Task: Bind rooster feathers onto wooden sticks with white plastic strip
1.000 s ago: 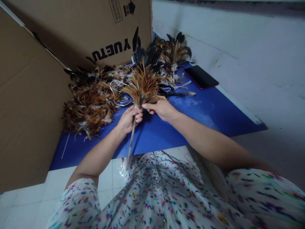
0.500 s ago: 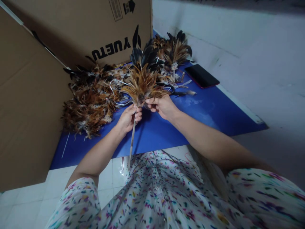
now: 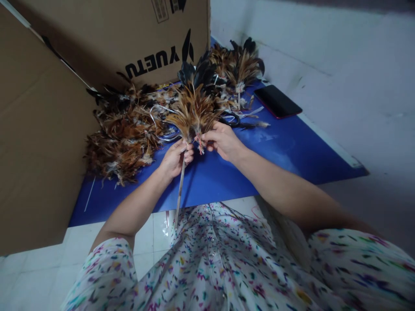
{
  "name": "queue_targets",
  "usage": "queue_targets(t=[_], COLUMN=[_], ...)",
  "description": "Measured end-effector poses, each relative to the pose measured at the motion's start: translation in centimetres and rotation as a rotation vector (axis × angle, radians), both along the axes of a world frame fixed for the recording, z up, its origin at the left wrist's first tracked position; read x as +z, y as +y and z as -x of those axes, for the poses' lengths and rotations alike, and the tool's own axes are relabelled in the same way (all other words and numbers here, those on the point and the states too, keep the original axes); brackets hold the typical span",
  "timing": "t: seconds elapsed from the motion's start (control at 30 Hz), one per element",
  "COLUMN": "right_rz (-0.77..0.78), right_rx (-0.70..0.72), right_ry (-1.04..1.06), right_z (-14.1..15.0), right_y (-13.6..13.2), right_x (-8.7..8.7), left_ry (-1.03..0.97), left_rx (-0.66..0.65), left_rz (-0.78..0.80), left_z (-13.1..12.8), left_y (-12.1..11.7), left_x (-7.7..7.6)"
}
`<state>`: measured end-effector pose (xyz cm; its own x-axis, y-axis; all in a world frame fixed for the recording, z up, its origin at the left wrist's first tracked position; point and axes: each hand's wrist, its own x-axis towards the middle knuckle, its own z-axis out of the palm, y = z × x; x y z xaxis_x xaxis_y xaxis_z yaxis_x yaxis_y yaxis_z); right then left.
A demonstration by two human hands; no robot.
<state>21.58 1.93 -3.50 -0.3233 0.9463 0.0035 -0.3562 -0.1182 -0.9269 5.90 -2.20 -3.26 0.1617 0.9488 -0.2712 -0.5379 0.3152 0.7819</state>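
My left hand [image 3: 177,160] is closed around the thin stick of a feather duster [image 3: 183,114], just below its brown plumes. The stick slants down past the table edge toward my lap. Between the fingertips of my right hand [image 3: 225,141] is a small bunch of feathers [image 3: 199,119], its quill ends bound with something red. This bunch rests against the right side of the duster head, and the two overlap, so where one ends is hard to see. Black feathers rise at the top.
A heap of loose brown feathers [image 3: 123,140] covers the left of the blue table [image 3: 220,185]. Another feather bundle [image 3: 241,71] lies at the back, near a phone [image 3: 278,100]. Black-handled scissors [image 3: 231,119] lie behind my right hand. Cardboard [image 3: 97,39] stands at left and back, a wall [image 3: 340,86] at right.
My right hand has shifted slightly right, and the feather bunch in its fingers has turned upright, so its red-bound quill ends now show. My left hand stays on the stick.
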Motion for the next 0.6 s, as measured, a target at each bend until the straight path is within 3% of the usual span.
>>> queue_targets(t=[0.43,0.6], right_rz=[-0.024,-0.038], right_rx=[-0.012,-0.042], right_ry=[-0.031,-0.010], right_z=[0.07,0.22], right_y=[0.35,0.44], right_x=[-0.52,-0.80], left_ry=[0.049,0.041], left_rx=[0.016,-0.045], left_rz=[-0.022,-0.040], left_z=[0.15,-0.05], left_y=[0.14,-0.10], left_x=[-0.51,-0.26])
